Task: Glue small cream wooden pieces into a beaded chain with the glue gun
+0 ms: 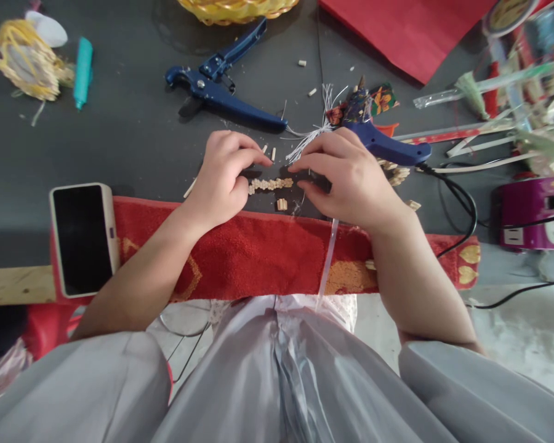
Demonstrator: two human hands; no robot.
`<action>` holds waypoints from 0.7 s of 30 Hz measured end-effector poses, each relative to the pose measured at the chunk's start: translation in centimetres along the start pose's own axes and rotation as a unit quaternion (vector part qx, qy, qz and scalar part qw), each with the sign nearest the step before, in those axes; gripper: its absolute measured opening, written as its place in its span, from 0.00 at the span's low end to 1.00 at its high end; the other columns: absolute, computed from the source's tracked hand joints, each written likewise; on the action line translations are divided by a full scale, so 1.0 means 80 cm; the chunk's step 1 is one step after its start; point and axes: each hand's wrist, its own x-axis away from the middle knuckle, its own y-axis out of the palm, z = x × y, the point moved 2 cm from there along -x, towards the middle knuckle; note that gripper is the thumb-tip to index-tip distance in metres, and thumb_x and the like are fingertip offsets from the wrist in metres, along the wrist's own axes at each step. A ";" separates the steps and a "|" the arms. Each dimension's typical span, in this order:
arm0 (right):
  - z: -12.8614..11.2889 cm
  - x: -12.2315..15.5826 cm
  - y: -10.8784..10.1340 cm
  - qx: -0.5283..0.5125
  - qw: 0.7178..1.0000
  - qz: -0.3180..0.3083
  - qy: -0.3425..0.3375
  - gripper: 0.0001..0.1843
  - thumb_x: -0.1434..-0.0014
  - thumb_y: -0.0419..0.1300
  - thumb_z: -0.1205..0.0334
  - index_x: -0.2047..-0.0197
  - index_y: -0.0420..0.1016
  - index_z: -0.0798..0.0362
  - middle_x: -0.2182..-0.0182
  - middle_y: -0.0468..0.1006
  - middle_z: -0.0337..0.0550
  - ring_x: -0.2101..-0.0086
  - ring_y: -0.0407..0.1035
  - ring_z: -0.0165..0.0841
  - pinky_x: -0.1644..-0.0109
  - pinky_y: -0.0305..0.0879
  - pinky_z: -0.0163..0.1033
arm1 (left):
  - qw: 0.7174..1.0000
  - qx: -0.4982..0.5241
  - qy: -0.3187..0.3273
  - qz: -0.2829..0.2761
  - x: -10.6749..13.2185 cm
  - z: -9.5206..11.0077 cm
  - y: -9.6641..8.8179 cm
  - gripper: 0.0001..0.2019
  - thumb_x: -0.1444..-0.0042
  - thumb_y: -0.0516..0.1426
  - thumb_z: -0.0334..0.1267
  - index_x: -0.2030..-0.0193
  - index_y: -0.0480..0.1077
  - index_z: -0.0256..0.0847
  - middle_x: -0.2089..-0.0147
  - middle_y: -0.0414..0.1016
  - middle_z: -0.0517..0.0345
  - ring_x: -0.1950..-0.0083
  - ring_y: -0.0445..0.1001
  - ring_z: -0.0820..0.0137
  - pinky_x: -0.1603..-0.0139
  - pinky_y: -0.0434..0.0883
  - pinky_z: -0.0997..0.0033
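At the left, a phone (84,240) is laid on a red towel (258,249). The left hand (225,178) is bent at the left end of a knobbly beige strip (271,184), thumb and index finger parted; whether the strip is gripped cannot be told. The strip is placed on the grey table (129,132) between the hands, a small block (282,204) just nearer. The right hand (351,178) is held with thumb and index finger parted, a blue glue gun (390,144) to its far right
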 end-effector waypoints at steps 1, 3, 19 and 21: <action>0.000 0.000 -0.006 0.014 1.000 0.011 0.005 0.12 0.39 0.56 0.68 0.56 0.80 0.51 0.57 0.79 0.50 0.55 0.71 0.44 0.47 0.67 0.53 | 1.000 0.002 0.000 0.000 0.000 0.000 0.000 0.24 0.51 0.49 0.20 0.55 0.76 0.48 0.50 0.76 0.54 0.41 0.70 0.55 0.35 0.68 0.40; 0.003 0.000 -0.019 0.050 0.998 0.028 0.040 0.13 0.39 0.55 0.69 0.57 0.79 0.51 0.55 0.80 0.52 0.53 0.71 0.45 0.46 0.66 0.53 | 1.000 0.007 -0.001 0.001 0.000 0.000 0.000 0.24 0.51 0.49 0.20 0.55 0.76 0.48 0.51 0.76 0.54 0.41 0.70 0.55 0.36 0.69 0.40; -0.013 0.007 -0.029 0.007 0.995 -0.091 0.050 0.06 0.41 0.59 0.64 0.67 0.79 0.49 0.69 0.80 0.43 0.66 0.74 0.38 0.63 0.67 0.42 | 1.000 0.007 -0.007 -0.011 0.001 0.005 0.002 0.22 0.50 0.49 0.21 0.56 0.75 0.45 0.52 0.76 0.54 0.44 0.70 0.59 0.36 0.69 0.47; -0.022 0.007 -0.020 -0.001 0.990 -0.142 0.023 0.09 0.40 0.57 0.66 0.63 0.80 0.49 0.66 0.81 0.42 0.64 0.75 0.37 0.62 0.65 0.40 | 1.000 0.005 -0.005 -0.008 0.001 0.004 0.002 0.22 0.51 0.49 0.22 0.56 0.75 0.46 0.52 0.76 0.54 0.44 0.70 0.59 0.36 0.68 0.47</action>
